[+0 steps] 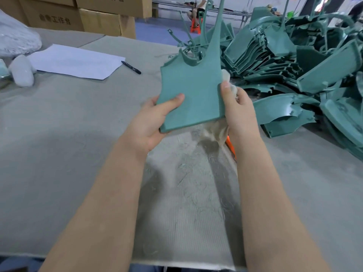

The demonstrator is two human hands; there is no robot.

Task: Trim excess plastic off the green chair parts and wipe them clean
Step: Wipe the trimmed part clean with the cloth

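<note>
A flat green chair part (193,91) with a long thin sprue rising from its top is held up over the grey table (59,124). My left hand (151,122) grips its lower left corner, thumb on the front face. My right hand (238,112) holds its right edge together with a pale cloth (216,132), which hangs below the part and shows above my thumb. An orange tool handle (230,146) pokes out under my right wrist; the rest of it is hidden.
A big heap of green chair parts (304,71) fills the table's right side. A white sheet of paper (76,62) and a black pen (131,67) lie at the left. Cardboard boxes (78,16) stand behind. Green shavings litter the ribbed mat (186,193).
</note>
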